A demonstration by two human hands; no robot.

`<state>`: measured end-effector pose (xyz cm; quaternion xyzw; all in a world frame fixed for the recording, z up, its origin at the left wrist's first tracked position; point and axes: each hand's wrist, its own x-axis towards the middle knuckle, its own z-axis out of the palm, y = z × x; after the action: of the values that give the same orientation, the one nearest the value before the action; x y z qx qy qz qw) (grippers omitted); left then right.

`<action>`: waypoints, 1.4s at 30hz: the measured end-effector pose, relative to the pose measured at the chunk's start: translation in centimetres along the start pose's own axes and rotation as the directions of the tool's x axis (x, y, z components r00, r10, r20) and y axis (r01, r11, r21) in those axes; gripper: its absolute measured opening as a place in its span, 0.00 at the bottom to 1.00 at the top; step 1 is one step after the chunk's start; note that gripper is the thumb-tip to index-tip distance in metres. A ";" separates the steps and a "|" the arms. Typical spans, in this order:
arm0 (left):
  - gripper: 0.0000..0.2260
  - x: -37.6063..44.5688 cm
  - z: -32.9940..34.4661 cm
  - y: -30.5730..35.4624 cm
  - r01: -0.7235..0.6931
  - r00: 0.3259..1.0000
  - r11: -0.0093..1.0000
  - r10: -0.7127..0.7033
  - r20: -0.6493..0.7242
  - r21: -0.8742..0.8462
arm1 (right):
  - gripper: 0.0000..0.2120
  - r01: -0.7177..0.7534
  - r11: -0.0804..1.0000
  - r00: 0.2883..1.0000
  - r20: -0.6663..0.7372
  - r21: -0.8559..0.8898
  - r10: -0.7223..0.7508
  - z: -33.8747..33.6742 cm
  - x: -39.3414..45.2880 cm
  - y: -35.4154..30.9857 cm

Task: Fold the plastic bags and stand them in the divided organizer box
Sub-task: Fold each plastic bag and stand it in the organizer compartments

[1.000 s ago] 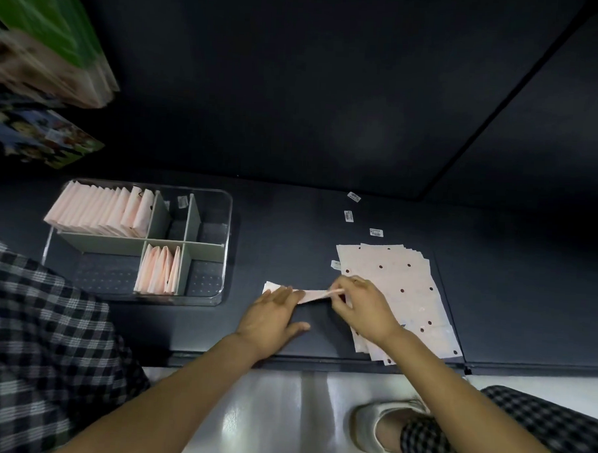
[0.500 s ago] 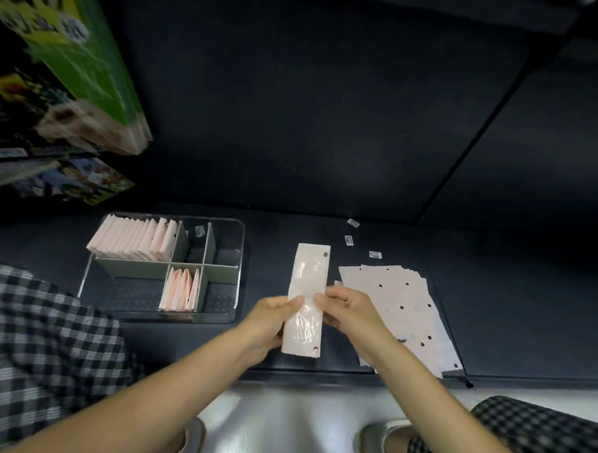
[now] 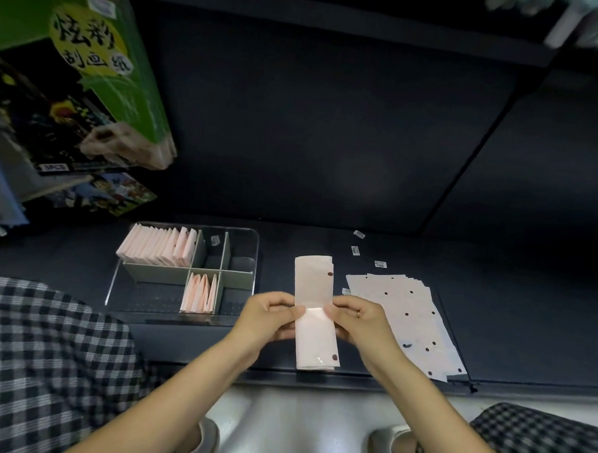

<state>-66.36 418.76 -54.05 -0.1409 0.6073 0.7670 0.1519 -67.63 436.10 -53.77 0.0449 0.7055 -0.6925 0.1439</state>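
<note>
Now the narrow pink bag strip (image 3: 314,312) is up off the dark shelf (image 3: 324,248), where a second ago it lay flat under both hands. The left hand (image 3: 269,319) and right hand (image 3: 358,319) pinch its middle from either side, probably ready for the cross fold. To the left, the organizer box (image 3: 251,258) holds folded bags (image 3: 159,246); unfolded bags (image 3: 406,320) wait on the right.

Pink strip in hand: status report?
Left hand and right hand pinch folded bag mid-length. Organizer box partly filled. Nothing blocking.
</note>
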 end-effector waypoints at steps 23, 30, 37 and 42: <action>0.04 0.6 -0.7 -0.3 0.082 0.996 0.996 -0.082 0.022 -0.030 | 0.18 0.103 0.993 0.991 0.094 -0.054 -0.097 1.1 0.3 0.4; 0.06 1.7 -2.1 -0.1 -0.135 0.969 0.989 0.144 -0.201 0.057 | 0.06 -0.011 0.989 0.996 0.090 -0.145 0.024 4.3 0.5 1.1; 0.03 1.6 -4.5 -0.8 0.056 0.988 0.992 -0.071 -0.140 -0.110 | 0.08 -0.068 0.982 0.998 -0.015 -0.177 0.066 6.7 2.1 1.7; 0.04 2.0 -6.8 -1.9 0.137 0.977 0.991 -0.137 -0.164 -0.013 | 0.08 -0.131 0.976 0.991 -0.040 -0.173 0.125 8.1 3.6 2.6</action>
<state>-67.19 412.71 -58.05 -0.2453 0.6061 0.7408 0.1537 -69.22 427.71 -57.18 0.0874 0.7613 -0.6163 0.1814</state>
